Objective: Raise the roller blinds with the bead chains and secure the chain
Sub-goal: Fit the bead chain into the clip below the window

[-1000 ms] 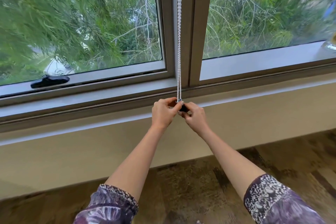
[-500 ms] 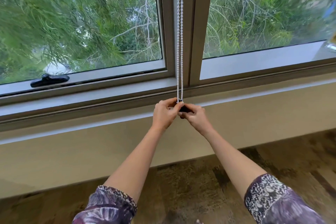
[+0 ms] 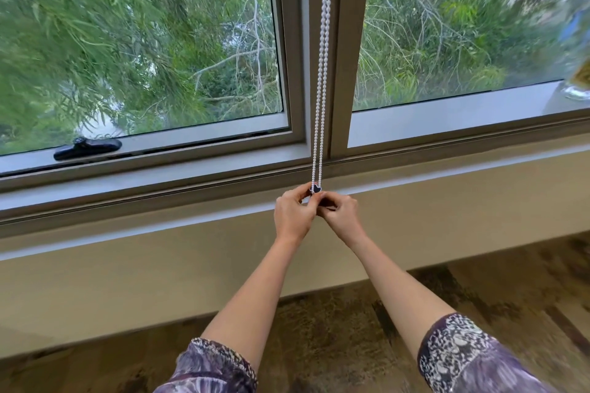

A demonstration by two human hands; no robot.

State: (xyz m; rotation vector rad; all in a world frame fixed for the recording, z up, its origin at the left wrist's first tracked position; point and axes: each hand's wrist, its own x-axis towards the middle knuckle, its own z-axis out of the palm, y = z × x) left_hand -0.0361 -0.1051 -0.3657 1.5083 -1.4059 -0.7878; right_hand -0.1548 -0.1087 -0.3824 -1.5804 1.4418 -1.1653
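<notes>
A black window handle (image 3: 87, 148) lies flat on the lower rail of the left window, well to the left of the hands. The white bead chain (image 3: 321, 80) hangs as two strands side by side down the centre post (image 3: 341, 51) between the two panes, running taut from the top edge of the view to a small black clip (image 3: 316, 189) at sill level. The left hand (image 3: 293, 214) reaches up from below, its grip narrow, with thumb and forefinger pinched at the clip where the chain ends. The right hand (image 3: 340, 212) sits just beside it, touching the left hand, fingers curled tight at the underside of the clip; what exactly this grip encloses cannot be told. Both forearms are bare, with patterned purple sleeves at the lower edge. A beige wall runs below the sill (image 3: 447, 166).
</notes>
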